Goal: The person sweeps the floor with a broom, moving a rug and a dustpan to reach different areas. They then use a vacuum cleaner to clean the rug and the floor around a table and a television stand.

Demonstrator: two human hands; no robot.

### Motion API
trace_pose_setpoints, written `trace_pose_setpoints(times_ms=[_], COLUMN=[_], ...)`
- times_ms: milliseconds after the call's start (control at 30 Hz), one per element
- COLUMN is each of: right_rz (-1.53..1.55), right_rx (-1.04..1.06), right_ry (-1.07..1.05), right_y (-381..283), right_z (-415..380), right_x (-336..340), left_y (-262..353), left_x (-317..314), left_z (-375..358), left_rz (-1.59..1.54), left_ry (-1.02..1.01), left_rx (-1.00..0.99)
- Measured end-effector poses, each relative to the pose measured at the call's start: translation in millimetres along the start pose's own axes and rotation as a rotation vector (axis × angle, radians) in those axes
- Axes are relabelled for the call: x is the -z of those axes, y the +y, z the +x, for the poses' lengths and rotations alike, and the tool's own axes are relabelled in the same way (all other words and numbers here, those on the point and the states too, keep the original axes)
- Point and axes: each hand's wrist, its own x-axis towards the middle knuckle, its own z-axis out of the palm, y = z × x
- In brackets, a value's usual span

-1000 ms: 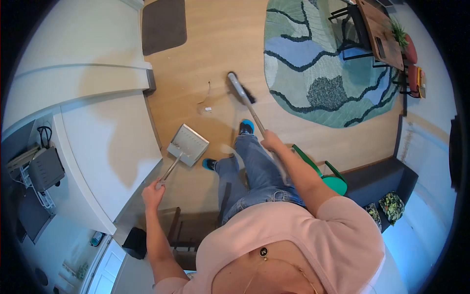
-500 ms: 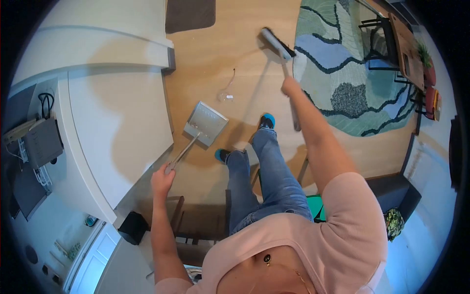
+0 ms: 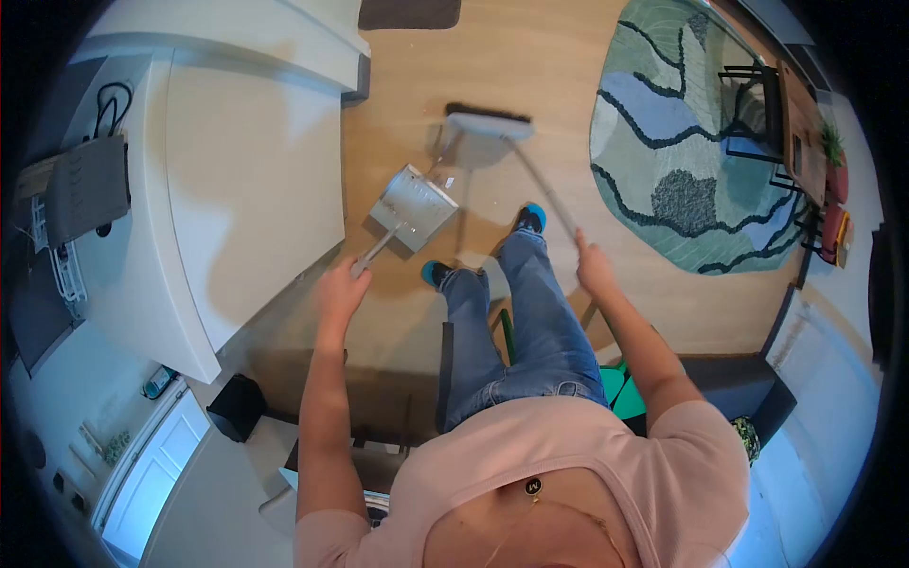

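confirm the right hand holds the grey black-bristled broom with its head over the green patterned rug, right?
Not quite: the head view shows the broom head over the light wooden floor, not the rug; the right hand does hold the broom.

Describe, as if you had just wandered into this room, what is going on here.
A person is standing with a cleaning tool in each hand. The left hand grips the handle of a dustpan, which is down at or near the wooden floor. The right hand holds the long handle of a broom. The broom's head is beyond the pan and apart from it, with the patterned rug off to the right.
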Motion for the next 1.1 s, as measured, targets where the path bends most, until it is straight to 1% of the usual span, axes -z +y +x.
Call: trace_pose_setpoints(times_ms=[67, 133, 200, 300, 367, 433, 500, 567, 633, 700, 767, 833, 900, 933, 967, 1033, 1067, 1100], right_rz=[-0.112, -0.107, -0.025, -0.021, 0.031, -0.041, -0.059, -0.146, -0.125, -0.107, -0.134, -0.12, -0.13, -0.092, -0.055, 0.014, -0.001, 0.055], right_rx=[0.041, 0.014, -0.017, -0.014, -0.045, -0.067, -0.02, -0.03, -0.077, -0.119, -0.201, -0.189, -0.189, -0.237, -0.282, -0.34, -0.314, -0.287], right_ry=[0.076, 0.102, 0.094, 0.041, -0.004, -0.128, -0.112, -0.171, -0.149, -0.177, -0.053, 0.032, 0.024, 0.025, 0.025, -0.026, 0.002, 0.016], right_y=[2, -8, -32, -63, -91, -111, -109, -105, -87, -54, -17, 18, 44, 47, 47, 26, 13, 1], right_z=[31, 76, 107, 113, 64, 6, -36, -79, -116, -140, -149, -141, -112, -91, -70, -32, -13, 4], right_x=[12, 12, 0, -81, -113, -121, -140, -121, -108, -95, -89, -82, -82, -84, -86, -91, -108, -129], left_y=[-9, -14, -22, -26, -34, -42, -50, -58, -75, -89, -99, -103, -104, -105, -106, -107, -104, -101], left_x=[-1, -4, -8, -10, -12, -16, -14, -13, -16, -16, -11, -1, 7, 9, 8, 4, 4, 5], left_z=[-1, -7, -9, -13, -16, -16, -18, -18, -17, -18, -20, -22, -22, -20, -17, -14, -13, -12], left_rz=[-0.006, -0.01, -0.03, -0.025, -0.023, -0.044, -0.019, -0.015, -0.031, -0.047, -0.053, -0.048, 0.034, 0.074, 0.087, 0.115, 0.132, 0.149], left_ry=[0.005, 0.017, 0.017, 0.018, 0.016, 0.027, 0.017, 0.013, 0.016, 0.016, 0.007, -0.009, -0.028, -0.037, -0.041, -0.05, -0.046, -0.04], left_rx=[-0.002, 0.002, -0.018, -0.016, -0.024, -0.05, -0.033, -0.039, -0.061, -0.086, -0.111, -0.139, -0.147, -0.152, -0.176, -0.213, -0.224, -0.235])
